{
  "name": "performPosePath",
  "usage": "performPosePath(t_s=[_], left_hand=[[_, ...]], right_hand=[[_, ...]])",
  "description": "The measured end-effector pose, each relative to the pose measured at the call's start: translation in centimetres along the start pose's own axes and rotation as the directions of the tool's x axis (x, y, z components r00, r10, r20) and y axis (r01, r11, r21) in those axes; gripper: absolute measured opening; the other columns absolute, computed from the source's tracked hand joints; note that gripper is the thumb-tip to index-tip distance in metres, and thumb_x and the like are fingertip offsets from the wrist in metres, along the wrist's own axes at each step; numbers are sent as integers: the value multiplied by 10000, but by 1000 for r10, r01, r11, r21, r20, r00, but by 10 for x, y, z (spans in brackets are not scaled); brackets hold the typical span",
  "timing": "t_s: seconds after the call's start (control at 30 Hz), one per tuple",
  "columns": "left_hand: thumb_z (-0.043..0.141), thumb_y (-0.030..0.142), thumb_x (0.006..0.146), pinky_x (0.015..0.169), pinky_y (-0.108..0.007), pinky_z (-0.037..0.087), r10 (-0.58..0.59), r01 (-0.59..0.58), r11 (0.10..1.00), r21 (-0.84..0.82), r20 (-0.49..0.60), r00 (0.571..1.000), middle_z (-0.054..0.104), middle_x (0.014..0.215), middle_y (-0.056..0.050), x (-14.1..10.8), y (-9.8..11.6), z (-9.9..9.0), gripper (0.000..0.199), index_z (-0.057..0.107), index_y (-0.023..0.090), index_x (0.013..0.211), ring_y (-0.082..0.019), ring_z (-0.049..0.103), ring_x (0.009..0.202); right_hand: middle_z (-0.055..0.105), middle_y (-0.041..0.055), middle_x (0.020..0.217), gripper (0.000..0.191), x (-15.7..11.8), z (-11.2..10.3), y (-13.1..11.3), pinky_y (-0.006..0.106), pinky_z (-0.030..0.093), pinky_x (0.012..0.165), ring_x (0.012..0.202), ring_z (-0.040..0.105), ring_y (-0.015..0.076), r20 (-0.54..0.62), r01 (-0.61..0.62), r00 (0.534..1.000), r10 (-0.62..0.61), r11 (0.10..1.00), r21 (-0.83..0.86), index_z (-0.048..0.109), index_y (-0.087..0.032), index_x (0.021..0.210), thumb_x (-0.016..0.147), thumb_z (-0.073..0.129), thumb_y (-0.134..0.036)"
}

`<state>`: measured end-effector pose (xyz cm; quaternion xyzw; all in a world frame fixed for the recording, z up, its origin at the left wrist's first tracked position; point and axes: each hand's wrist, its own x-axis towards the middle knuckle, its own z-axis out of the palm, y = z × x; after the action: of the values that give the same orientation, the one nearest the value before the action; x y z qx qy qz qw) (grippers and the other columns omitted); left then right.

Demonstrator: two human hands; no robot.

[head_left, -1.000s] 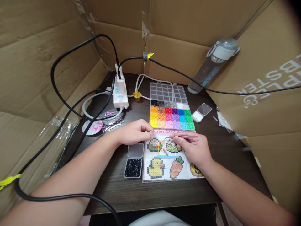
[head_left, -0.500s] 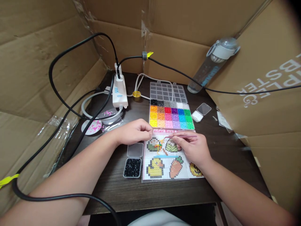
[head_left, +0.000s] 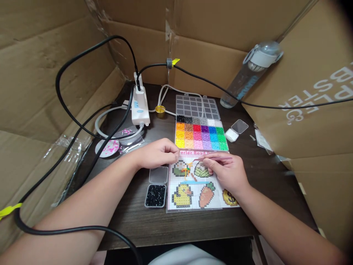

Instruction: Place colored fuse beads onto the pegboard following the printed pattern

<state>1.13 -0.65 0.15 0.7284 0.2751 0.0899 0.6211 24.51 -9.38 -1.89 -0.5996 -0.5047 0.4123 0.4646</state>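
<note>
My right hand (head_left: 227, 171) is closed on pink tweezers (head_left: 220, 158), whose tips point left over the upper part of the pattern sheet (head_left: 196, 187). My left hand (head_left: 160, 152) rests at the sheet's upper left corner with its fingers curled together; whatever they may hold is hidden. Orange, green and brown beads (head_left: 186, 171) lie on the sheet between the hands, above a duck and a carrot picture. A light blue row of beads (head_left: 194, 182) crosses the middle. Behind the sheet stands the open sorting box (head_left: 202, 135) of coloured beads.
An open box of black beads (head_left: 156, 195) is left of the sheet. A small white-bead box (head_left: 231, 135) and a bottle (head_left: 252, 73) stand right. A power strip (head_left: 140, 108), gold cup (head_left: 160, 111) and looping black cables (head_left: 91, 230) are left, with cardboard walls around.
Both hands keep nearly the same place and grip. The whole view has shifted very slightly.
</note>
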Motion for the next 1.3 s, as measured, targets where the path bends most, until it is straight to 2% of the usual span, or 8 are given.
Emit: performPosePath(t_s=[0.27,0.4,0.57,0.67,0.87,1.3], left_hand=[[530,247,769,515,-245,236,-10,10,1000,8,3,1000,348,539,49,0,3,0,238,457,165,557,-89,300,533],[540,229,773,522,-251,248,0,0,1000,22,2,1000,354,544,47,0,1,-1,245,449,169,554,-93,309,541],[535,228,786,529,-251,251,-4,4,999,44,1,1000,349,547,51,0,3,-3,269,431,171,545,-93,308,545],[539,226,779,528,-245,254,-7,7,999,47,-6,1000,353,538,53,0,6,-2,276,422,171,534,-92,312,543],[534,244,782,542,-245,275,-10,10,998,55,-4,1000,365,535,50,1,11,-2,285,416,174,532,-96,318,549],[542,255,786,552,-257,260,-14,14,1000,19,0,1000,361,557,48,1,10,-3,287,420,174,539,-99,323,566]], right_hand=[[653,7,524,142,3,-4,6,252,457,423,431,522,106,28,-18,999,15,995,103,792,-184,756,726,811,-322],[615,-8,506,164,10,-8,7,241,404,390,427,503,104,18,-41,999,38,976,213,784,-180,782,731,814,-332],[751,46,774,114,26,-23,-2,240,389,415,470,466,74,-66,18,998,10,916,400,757,-200,771,713,819,-276],[756,55,802,115,36,-36,-5,238,370,433,480,425,63,-79,19,997,19,894,447,744,-194,747,707,813,-276],[726,52,843,159,49,-54,-1,226,311,423,511,390,63,-6,-41,999,49,892,450,732,-186,742,722,786,-334],[697,29,785,158,52,-50,3,220,300,442,519,363,66,145,-148,986,87,856,496,760,-198,771,704,803,-335]])
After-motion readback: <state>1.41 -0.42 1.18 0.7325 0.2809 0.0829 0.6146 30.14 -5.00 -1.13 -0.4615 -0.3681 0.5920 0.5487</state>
